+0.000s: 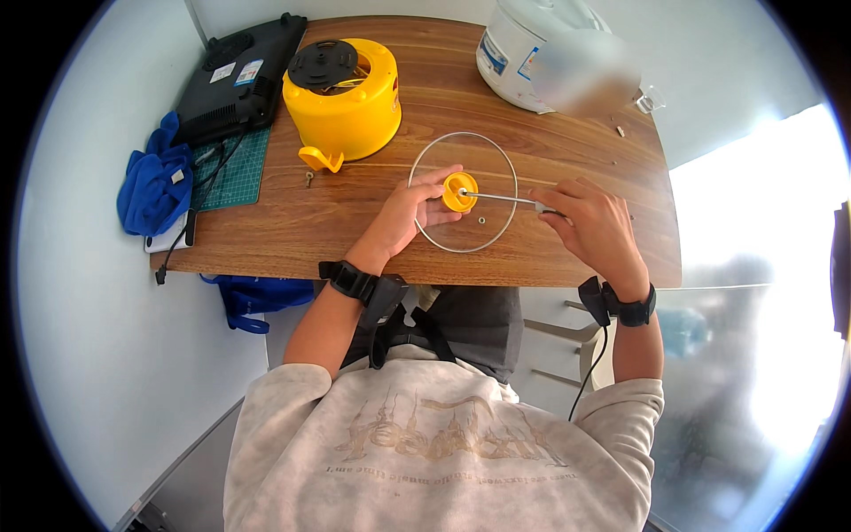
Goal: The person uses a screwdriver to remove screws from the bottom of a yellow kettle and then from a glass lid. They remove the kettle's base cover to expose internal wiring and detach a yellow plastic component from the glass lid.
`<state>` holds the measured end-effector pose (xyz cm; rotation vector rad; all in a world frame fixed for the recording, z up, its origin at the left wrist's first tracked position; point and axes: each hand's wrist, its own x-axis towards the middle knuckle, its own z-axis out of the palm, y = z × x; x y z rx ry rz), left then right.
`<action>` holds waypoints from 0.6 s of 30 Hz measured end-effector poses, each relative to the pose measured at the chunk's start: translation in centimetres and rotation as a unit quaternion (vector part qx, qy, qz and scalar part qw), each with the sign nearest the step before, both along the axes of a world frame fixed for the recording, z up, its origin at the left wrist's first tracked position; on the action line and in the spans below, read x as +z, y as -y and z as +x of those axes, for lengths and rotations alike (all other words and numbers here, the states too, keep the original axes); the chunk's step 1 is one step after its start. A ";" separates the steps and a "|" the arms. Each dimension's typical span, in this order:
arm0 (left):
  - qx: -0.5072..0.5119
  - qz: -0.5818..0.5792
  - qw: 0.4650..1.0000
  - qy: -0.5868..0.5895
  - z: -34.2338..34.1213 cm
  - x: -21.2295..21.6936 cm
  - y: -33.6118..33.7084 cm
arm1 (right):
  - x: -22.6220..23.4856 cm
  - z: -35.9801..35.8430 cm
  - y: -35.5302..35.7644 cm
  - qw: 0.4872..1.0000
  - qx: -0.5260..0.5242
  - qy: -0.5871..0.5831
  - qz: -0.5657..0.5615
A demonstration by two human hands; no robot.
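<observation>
Both hands at work over the brown wood-grained table (554,262), close to the middle of its near edge. Left forearm slants in from lower left, black strap at wrist; left hand (401,215) turned inward, thumb and fingers closed about a round yellow plastic knob (452,188). Knob sits around the middle of a circular clear glass lid with metal rim (493,167); whether all left fingers lie behind the glass, cannot tell. Right forearm rises steeply, wrist also strapped; right hand (598,220) back upward, fingers curled, gripping the pale handle of a slim metal-shafted screwdriver (505,198). Shaft points left, tip at knob's centre. Small metal nut (481,220) shows just right of knob. Toward far-left corner: yellow drum-shaped plastic housing (355,127), black disc on top.
</observation>
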<state>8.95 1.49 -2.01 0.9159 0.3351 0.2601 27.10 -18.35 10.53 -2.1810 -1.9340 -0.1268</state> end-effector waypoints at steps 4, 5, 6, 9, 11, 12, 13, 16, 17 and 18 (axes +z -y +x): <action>0.000 0.028 1.000 -0.005 0.0 0.0 0.0 | 0.6 -0.4 -0.2 1.000 0.000 0.015 -0.020; 0.003 0.045 0.999 -0.012 0.0 0.2 0.2 | 0.8 -0.5 -0.2 0.999 0.003 0.026 -0.030; 0.007 0.063 0.998 -0.018 0.0 0.4 0.4 | 1.1 -0.7 -0.3 0.998 0.008 0.037 -0.039; -0.019 0.017 1.000 0.014 -0.3 0.4 0.1 | 2.1 -1.1 0.0 0.996 0.016 0.065 -0.060; -0.012 0.037 0.999 0.029 -0.5 0.9 0.2 | 2.6 -1.3 0.4 0.995 0.026 0.077 -0.058; -0.009 0.046 0.998 0.034 -0.7 1.2 0.3 | 2.6 -1.4 0.6 0.995 0.034 0.079 -0.050; -0.012 0.073 0.997 0.029 -0.8 1.4 0.4 | 2.7 -1.5 0.8 0.995 0.042 0.081 -0.043; -0.009 0.147 0.989 0.011 -1.0 2.7 0.7 | 3.0 -2.4 1.5 0.992 0.021 0.099 -0.070; 0.000 0.166 0.986 0.003 -1.2 3.3 1.0 | 2.9 -2.4 1.6 0.992 0.021 0.099 -0.071; 0.008 0.184 0.983 -0.004 -1.3 3.7 1.3 | 2.7 -2.5 1.8 0.992 0.021 0.100 -0.072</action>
